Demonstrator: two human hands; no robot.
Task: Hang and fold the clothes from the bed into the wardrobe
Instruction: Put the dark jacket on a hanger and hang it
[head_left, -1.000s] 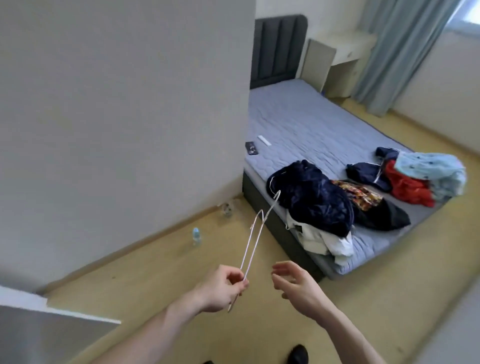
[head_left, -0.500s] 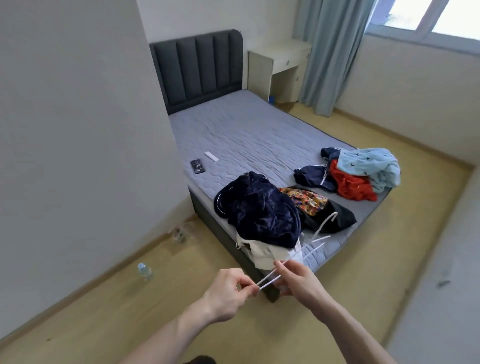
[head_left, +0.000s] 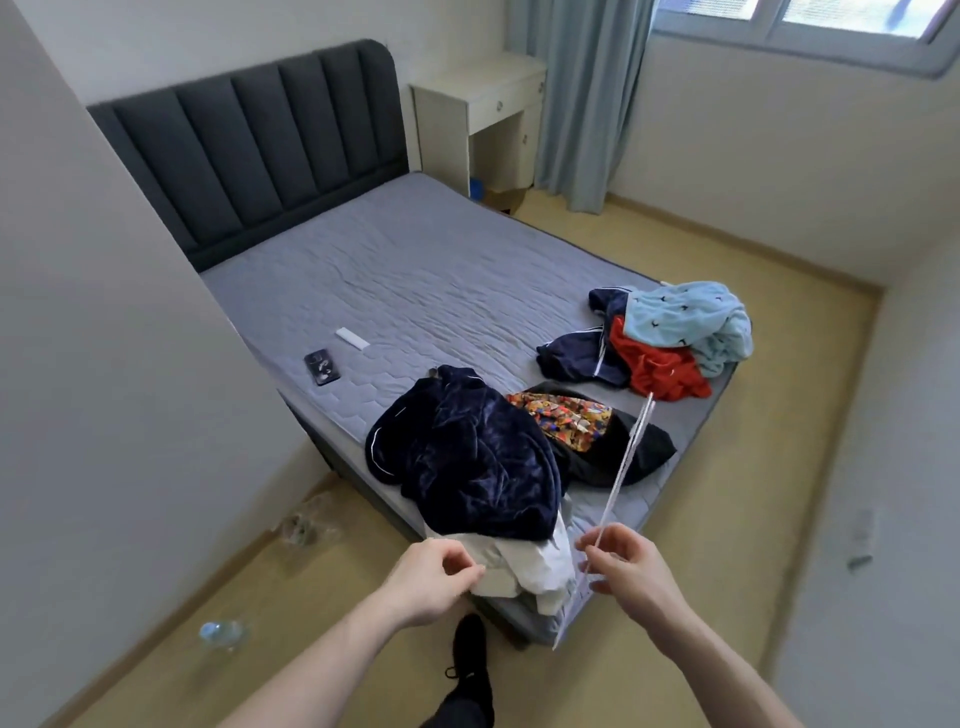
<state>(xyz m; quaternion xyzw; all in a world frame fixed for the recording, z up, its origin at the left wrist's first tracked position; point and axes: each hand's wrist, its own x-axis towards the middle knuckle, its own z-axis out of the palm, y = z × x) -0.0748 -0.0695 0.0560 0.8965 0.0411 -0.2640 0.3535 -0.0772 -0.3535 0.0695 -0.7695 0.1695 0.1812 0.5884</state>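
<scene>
the white wire hanger (head_left: 626, 467) has passed from my left hand (head_left: 434, 582), now curled and holding nothing, into the pinch of my right hand (head_left: 626, 569), above the clothes at the foot of the bed (head_left: 415, 270), so the dark blue garment (head_left: 467, 457) can be hung next.

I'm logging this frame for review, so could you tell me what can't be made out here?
- Head view: wardrobe not in frame.
- White garment: mostly hidden under the navy velvet garment.
- Hangers in the right hand: blurred, count unclear.
- Left hand: grip unclear.
</scene>
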